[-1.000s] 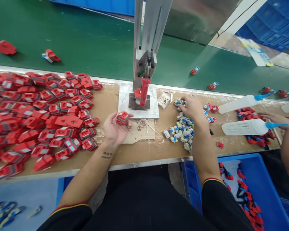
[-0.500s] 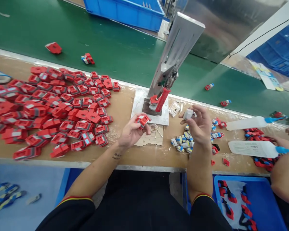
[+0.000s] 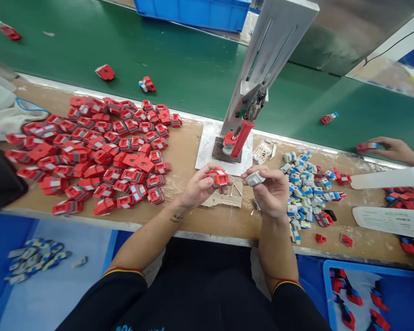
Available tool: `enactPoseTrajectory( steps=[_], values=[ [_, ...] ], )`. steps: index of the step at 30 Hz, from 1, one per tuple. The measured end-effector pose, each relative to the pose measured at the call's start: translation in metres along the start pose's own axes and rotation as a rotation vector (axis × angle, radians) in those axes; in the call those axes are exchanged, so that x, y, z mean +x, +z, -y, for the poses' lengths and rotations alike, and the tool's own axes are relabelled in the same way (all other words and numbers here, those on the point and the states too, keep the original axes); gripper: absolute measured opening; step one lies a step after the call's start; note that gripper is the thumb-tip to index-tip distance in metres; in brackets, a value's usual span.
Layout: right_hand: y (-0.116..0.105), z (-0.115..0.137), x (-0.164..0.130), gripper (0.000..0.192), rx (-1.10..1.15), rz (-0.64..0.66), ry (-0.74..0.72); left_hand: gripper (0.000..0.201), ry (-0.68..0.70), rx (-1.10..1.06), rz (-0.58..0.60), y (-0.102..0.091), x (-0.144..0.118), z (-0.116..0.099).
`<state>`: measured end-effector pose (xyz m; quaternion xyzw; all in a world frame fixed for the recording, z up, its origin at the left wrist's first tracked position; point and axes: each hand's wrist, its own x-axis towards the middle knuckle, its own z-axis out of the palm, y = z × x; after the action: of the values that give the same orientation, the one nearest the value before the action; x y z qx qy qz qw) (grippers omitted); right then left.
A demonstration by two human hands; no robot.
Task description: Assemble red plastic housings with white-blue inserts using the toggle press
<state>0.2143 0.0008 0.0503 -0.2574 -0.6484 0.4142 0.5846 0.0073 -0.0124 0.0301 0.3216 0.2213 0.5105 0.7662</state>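
Note:
My left hand (image 3: 198, 187) grips a small red plastic housing (image 3: 218, 177) just in front of the press base. My right hand (image 3: 271, 193) pinches a small grey-white insert (image 3: 254, 178) close beside it, the two parts a few centimetres apart. Behind them stands a hand press (image 3: 243, 131) with a red handle on a metal plate. A wide heap of red housings (image 3: 100, 151) lies to my left. To my right lies a pile of blue, white and yellow inserts (image 3: 305, 186).
A green conveyor belt (image 3: 179, 64) with stray red parts runs behind the bench. A co-worker's hand (image 3: 389, 148) holds a part at far right, near two white squeeze bottles (image 3: 389, 220). Blue bins sit below the bench edge, left (image 3: 7, 239) and right (image 3: 400, 285).
My right hand left the insert pile with one grey-white insert and came in toward my left hand. My left hand lifted the red housing toward it. The view shifted left.

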Motion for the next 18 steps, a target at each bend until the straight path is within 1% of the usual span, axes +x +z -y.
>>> enactPoseTrajectory(
  steps=[5, 8, 10, 13, 15, 18],
  values=[
    [0.009, 0.008, -0.005, 0.031, -0.360, -0.008, -0.172, 0.061, -0.014, 0.038, -0.022, 0.002, 0.003, 0.002],
    [0.011, 0.009, -0.005, 0.032, -0.498, 0.014, -0.252, 0.059, -0.009, 0.081, -0.025, 0.002, 0.004, 0.003],
    [0.011, 0.009, -0.005, 0.033, -0.525, 0.014, -0.278, 0.059, -0.010, 0.100, -0.023, 0.002, 0.004, 0.003],
    [0.011, 0.010, -0.003, 0.036, -0.501, 0.014, -0.286, 0.061, -0.038, 0.107, -0.014, 0.003, 0.004, 0.002],
    [0.011, 0.010, -0.002, 0.037, -0.471, 0.043, -0.299, 0.062, -0.089, 0.105, -0.010, 0.004, 0.005, 0.001],
    [0.012, 0.011, -0.002, 0.035, -0.448, 0.121, -0.312, 0.063, -0.205, 0.133, 0.000, 0.006, 0.005, 0.000]
  ],
)
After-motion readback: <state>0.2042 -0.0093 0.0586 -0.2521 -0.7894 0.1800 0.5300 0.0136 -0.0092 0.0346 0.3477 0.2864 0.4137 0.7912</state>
